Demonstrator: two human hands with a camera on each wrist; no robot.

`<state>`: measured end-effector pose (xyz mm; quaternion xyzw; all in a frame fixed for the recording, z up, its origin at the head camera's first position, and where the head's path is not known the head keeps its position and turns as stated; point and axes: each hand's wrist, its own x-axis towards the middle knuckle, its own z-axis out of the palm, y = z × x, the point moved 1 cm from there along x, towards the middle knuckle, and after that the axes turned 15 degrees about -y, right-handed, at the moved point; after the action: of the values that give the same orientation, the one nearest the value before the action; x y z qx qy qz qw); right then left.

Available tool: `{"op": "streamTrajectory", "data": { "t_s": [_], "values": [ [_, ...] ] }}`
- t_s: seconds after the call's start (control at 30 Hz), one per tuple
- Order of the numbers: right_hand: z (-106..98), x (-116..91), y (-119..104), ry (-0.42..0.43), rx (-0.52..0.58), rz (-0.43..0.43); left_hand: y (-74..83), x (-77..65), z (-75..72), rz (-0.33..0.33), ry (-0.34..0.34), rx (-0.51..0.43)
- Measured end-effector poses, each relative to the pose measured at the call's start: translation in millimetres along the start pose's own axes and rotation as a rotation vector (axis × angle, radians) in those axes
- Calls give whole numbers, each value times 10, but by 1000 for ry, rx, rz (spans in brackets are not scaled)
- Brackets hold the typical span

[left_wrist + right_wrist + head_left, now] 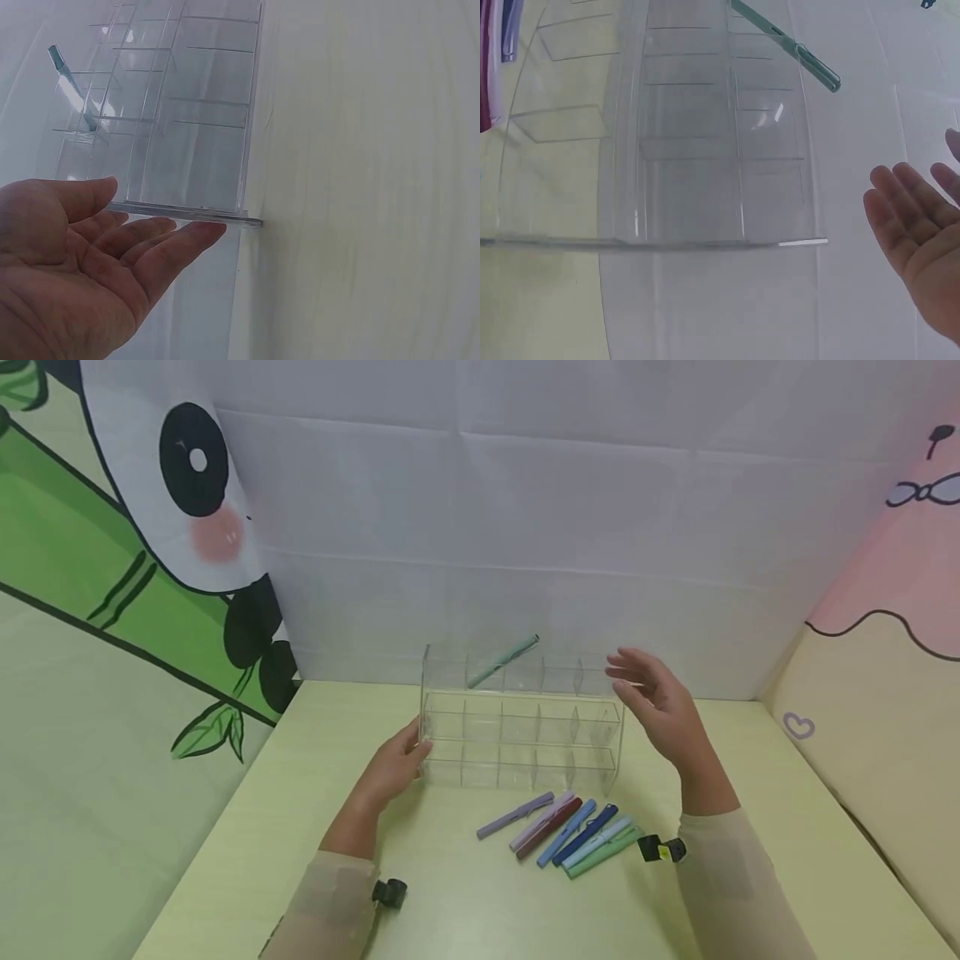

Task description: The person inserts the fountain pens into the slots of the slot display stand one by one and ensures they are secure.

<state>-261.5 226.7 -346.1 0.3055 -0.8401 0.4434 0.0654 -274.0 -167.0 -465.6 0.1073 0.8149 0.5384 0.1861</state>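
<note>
A clear acrylic pen rack with three stepped rows of compartments stands on the table. My left hand holds its left side panel; in the left wrist view the thumb lies on one side of the panel edge and the fingers on the other. One teal-green pen leans to the right in the top row, near the second compartment from the left. My right hand is raised beside the rack's upper right corner, fingers loosely extended with nothing in them, apart from the rack in the right wrist view.
Several capped pens lie slanted in front of the rack: a greyish purple pen, a dark red pen, a dark blue pen and a green pen among them. A white cloth backdrop hangs close behind the rack.
</note>
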Motion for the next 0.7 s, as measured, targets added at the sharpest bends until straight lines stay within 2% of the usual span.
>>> {"op": "streamTrajectory", "data": {
  "t_s": [0.17,0.37,0.53,0.7],
  "values": [
    [-17,-297,34,-76,-2,48,-3,5,1,6,0,1],
    [-33,-606,90,-254,-85,200,-2,14,7,-4,-5,-8],
    [-51,-750,84,-433,-59,320,22,12,-2,-17,-6,-22],
    [-69,-822,81,-525,-80,388,13,18,-5,-24,-2,-21]
  ]
}}
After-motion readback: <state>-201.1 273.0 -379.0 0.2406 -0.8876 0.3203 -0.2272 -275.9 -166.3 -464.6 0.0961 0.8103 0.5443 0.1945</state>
